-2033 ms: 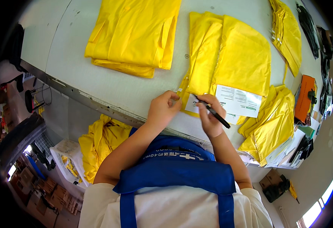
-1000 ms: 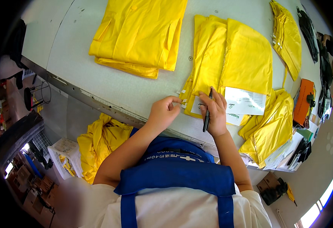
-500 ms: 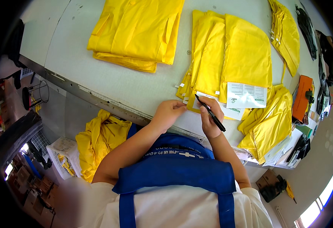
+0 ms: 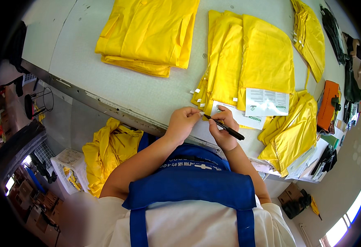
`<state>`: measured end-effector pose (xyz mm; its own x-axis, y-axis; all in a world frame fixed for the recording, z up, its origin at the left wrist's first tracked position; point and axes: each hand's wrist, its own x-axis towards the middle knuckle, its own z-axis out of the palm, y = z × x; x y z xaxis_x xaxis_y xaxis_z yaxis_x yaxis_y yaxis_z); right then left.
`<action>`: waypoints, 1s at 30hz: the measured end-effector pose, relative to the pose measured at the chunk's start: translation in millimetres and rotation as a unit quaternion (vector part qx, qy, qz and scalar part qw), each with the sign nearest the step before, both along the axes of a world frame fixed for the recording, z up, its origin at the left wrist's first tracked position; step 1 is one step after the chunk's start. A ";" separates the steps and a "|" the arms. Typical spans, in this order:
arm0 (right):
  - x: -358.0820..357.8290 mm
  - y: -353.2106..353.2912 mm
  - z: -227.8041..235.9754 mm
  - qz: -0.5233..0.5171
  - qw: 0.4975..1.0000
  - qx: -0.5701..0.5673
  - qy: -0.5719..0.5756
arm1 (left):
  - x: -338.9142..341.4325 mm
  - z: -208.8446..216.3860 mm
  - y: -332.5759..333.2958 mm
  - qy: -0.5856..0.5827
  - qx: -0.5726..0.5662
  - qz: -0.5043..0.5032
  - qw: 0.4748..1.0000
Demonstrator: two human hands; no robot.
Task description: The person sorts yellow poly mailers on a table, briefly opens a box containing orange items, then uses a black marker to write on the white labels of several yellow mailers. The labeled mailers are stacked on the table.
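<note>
My left hand is closed in a pinch at the table's near edge, with a small white tag at its fingertips. A black marker pen is held in my right hand, its tip pointing left at the tag. Whether the tip touches it I cannot tell. Just beyond my hands lie overlapping folded yellow garment pieces with small white tags along their near edges. Two white printed sheets lie on their near end, partly behind my right hand.
A folded yellow garment stack lies at the far left of the table. To the right are more yellow pieces, an orange box and papers. Below the edge, yellow fabric hangs beside a white basket.
The pen tip has swung down and left to the tag at my left fingertips. My left hand has shifted slightly, and the white tag now shows in its pinch.
</note>
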<state>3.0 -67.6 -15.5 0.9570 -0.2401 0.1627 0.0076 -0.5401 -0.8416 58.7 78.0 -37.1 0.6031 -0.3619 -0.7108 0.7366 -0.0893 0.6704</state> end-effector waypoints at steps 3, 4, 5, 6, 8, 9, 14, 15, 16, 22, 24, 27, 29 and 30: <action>3.0 2.3 2.3 0.006 1.000 -0.017 -0.009 | 0.6 3.2 1.3 0.010 0.000 -0.002 1.000; 3.3 2.2 2.6 0.009 1.000 -0.019 -0.010 | 0.4 3.0 1.4 0.010 0.002 -0.004 1.000; 1.9 1.4 2.5 0.013 1.000 -0.018 -0.001 | 0.5 2.2 1.3 0.009 0.003 -0.007 1.000; 1.2 0.0 1.7 0.019 1.000 -0.019 0.006 | 0.8 1.0 1.5 0.007 0.003 -0.008 1.000; 0.1 -0.7 -1.1 0.019 0.999 -0.026 0.007 | -0.1 -0.1 1.9 0.010 -0.002 -0.005 1.000; -0.8 -0.8 -3.4 0.012 0.999 -0.031 0.000 | 0.6 0.9 1.6 0.010 -0.004 -0.004 1.000; 3.4 -2.2 8.1 -0.002 0.999 -0.036 0.007 | -4.4 1.8 0.6 -0.037 0.008 -0.044 0.998; 5.6 -7.7 9.2 0.029 0.997 -0.065 0.009 | -5.6 2.3 -1.4 -0.067 0.003 -0.056 0.996; 8.8 -11.5 9.0 0.060 0.994 -0.093 0.012 | -5.0 3.8 -2.5 -0.087 0.005 -0.088 0.992; 16.4 -33.5 7.8 0.074 0.986 -0.150 -0.008 | -2.2 9.1 0.5 -0.169 0.065 -0.112 0.977; 13.4 -36.1 7.9 0.053 0.989 -0.139 0.006 | -2.1 5.4 2.4 -0.177 0.096 -0.059 0.978; 7.8 -29.7 1.8 -0.002 0.998 -0.014 0.060 | 2.7 8.2 2.3 -0.158 0.093 -0.103 0.978; 8.4 -27.2 3.3 -0.004 0.998 0.022 0.055 | 2.1 7.3 -0.7 -0.157 0.093 -0.100 0.978; 12.2 -26.4 10.2 0.013 0.999 0.017 0.036 | 2.1 6.5 -2.2 -0.158 0.093 -0.099 0.978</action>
<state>15.2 -94.0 -5.3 0.9719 -0.2191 0.0859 -0.0393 -0.5110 -0.8587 60.8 75.8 -30.6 0.7340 -0.3755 -0.5659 0.4520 -0.3518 0.8197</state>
